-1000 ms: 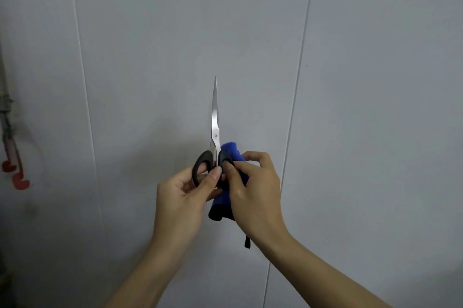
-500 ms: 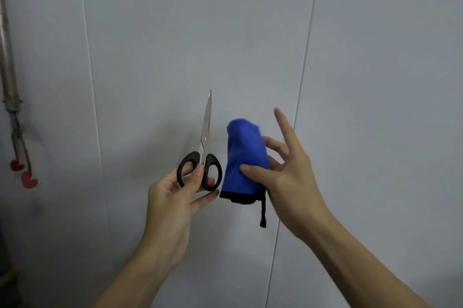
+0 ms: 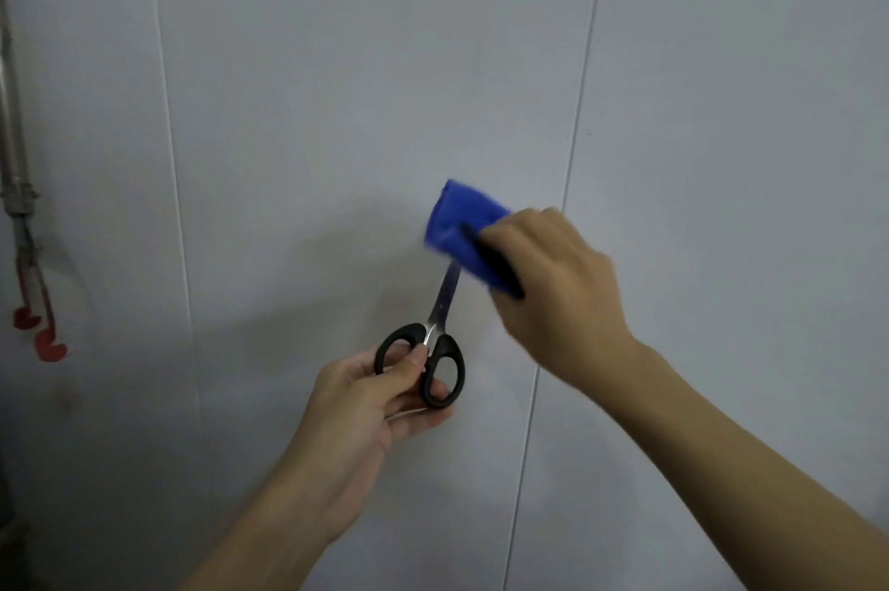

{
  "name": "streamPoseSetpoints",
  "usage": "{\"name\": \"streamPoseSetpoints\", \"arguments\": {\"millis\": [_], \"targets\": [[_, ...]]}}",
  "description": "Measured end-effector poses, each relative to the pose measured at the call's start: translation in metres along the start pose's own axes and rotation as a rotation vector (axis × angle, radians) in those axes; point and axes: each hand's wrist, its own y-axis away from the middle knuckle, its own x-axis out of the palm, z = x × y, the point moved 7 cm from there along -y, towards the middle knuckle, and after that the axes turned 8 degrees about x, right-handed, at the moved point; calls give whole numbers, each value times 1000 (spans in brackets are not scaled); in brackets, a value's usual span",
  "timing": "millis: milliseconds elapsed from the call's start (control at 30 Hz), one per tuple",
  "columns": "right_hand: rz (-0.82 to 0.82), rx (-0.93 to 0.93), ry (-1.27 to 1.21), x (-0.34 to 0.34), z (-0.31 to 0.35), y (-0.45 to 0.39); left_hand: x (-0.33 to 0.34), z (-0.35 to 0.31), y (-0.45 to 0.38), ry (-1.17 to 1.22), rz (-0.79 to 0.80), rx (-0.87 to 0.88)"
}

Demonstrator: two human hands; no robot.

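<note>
My left hand (image 3: 380, 403) grips the black handles of a pair of scissors (image 3: 435, 352), blades closed and pointing up and slightly right. My right hand (image 3: 553, 282) holds a folded blue cloth (image 3: 462, 229) with a black edge and covers the upper part of the blades with it. The blade tips are hidden behind the cloth. Only the lower stretch of the steel blades shows between cloth and handles.
A plain grey panelled wall (image 3: 336, 85) fills the background, with vertical seams. At the far left a metal pipe (image 3: 12, 147) runs down the wall, with red valve handles (image 3: 41, 335) below it.
My right hand has turned over and brought the blue cloth from beside the scissors up onto the blades. My left hand has lowered the scissors a little and tilted them right.
</note>
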Motion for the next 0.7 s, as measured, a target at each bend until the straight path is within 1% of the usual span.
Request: {"name": "streamPoseSetpoints", "arguments": {"millis": [67, 133, 233, 267, 333, 367, 400, 467, 533, 600, 700], "targets": [[85, -158, 52, 16, 15, 15, 5, -3, 3, 10, 28, 7], [193, -185, 56, 28, 17, 26, 6, -5, 4, 11, 31, 7], [454, -87, -60, 37, 12, 37, -2, -4, 4, -2, 18, 2], [553, -19, -141, 39, 11, 40, -3, -4, 4, -5, 16, 4], [706, 217, -426, 41, 10, 43, -5, -4, 5, -22, 8, 17], [717, 349, -570, 41, 7, 42, -5, -4, 5, -34, 4, 24], [670, 466, -679, 40, 3, 39, -3, -3, 6, -43, 4, 27], [535, 669, -794, 38, -8, 33, 1, -2, 7, -56, 15, 27], [490, 872, -882, 39, -18, 35, 4, -1, 9, -67, 23, 31], [494, 1019, -932, 42, -22, 39, 6, -2, 11, -70, 22, 43], [504, 1144, -985, 42, -24, 41, 8, -3, 12, -90, 18, 66]]}}
